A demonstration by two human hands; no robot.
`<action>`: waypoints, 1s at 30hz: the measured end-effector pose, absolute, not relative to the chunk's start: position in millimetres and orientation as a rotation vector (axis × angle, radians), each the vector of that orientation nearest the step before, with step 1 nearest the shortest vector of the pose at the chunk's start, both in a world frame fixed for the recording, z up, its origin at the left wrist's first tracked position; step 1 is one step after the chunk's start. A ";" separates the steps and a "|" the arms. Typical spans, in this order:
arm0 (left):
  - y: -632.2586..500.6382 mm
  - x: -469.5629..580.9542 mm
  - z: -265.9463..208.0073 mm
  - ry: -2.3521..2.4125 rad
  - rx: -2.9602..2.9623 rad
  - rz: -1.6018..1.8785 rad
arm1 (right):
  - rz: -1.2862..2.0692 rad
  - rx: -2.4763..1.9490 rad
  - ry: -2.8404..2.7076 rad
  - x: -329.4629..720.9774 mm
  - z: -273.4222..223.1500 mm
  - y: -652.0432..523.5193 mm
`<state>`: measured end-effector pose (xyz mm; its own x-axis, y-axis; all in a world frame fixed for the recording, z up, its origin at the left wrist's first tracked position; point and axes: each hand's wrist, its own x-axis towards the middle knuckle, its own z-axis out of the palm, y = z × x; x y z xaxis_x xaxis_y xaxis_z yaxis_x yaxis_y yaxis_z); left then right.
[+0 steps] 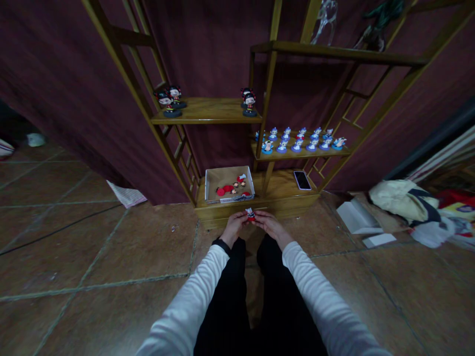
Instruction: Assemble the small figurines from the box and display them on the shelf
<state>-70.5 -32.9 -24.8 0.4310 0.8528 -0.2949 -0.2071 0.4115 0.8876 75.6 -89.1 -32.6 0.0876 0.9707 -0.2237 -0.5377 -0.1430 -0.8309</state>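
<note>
- So, at the centre of the frame I have the small red-and-white figurine (250, 214) pinched between the fingertips of the left hand (234, 226) and the right hand (270, 225).
- Just above them runs the front of the yellow-brown wooden base (293, 203); I can't judge the gap exactly.
- On it, left of the slim wooden upright (268, 178), sits the open white-edged cardboard box (227, 174), walls standing, red figurine pieces (227, 190) inside.
- Right of the upright I see the dark-screened phone (302, 180) lying flat.
- Centre right, blue-and-white figurines (297, 145) crowd the middle shelf in two rows.
- Upper centre, black-haired dolls (249, 104) stand at both ends of the upper shelf (211, 111), wood showing between.
- Maroon curtain (77, 99) hangs behind; brown tiled floor (148, 247) spreads lower left, an opened white carton (359, 217) lies far right.
</note>
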 end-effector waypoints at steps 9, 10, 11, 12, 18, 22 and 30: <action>-31.0 -63.1 -32.9 0.900 0.908 0.820 | 1.469 -1.050 -0.608 76.3 -37.1 -86.1; -31.3 -62.9 -33.2 0.903 0.906 0.828 | 1.468 -1.055 -0.609 76.2 -37.9 -85.6; -31.6 -62.9 -33.3 0.902 0.907 0.831 | 1.467 -1.054 -0.611 76.1 -38.5 -85.3; -32.0 -63.1 -33.3 0.901 0.912 0.834 | 1.467 -1.049 -0.615 75.8 -38.8 -85.0; -31.9 -64.5 -35.3 0.891 0.928 0.835 | 1.453 -1.041 -0.632 73.3 -36.7 -85.4; -31.0 -63.5 -38.9 0.884 0.901 0.848 | 1.437 -1.061 -0.624 71.8 -35.5 -85.9; -33.1 -62.5 -35.5 0.810 0.813 0.847 | 1.463 -1.028 -0.609 72.5 -34.7 -86.1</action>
<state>-62.5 -33.1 -35.5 0.4219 0.8647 -0.2725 -0.3102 0.4201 0.8528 72.5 -86.1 -34.7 0.0760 0.9660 -0.2470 -0.5049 -0.1763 -0.8450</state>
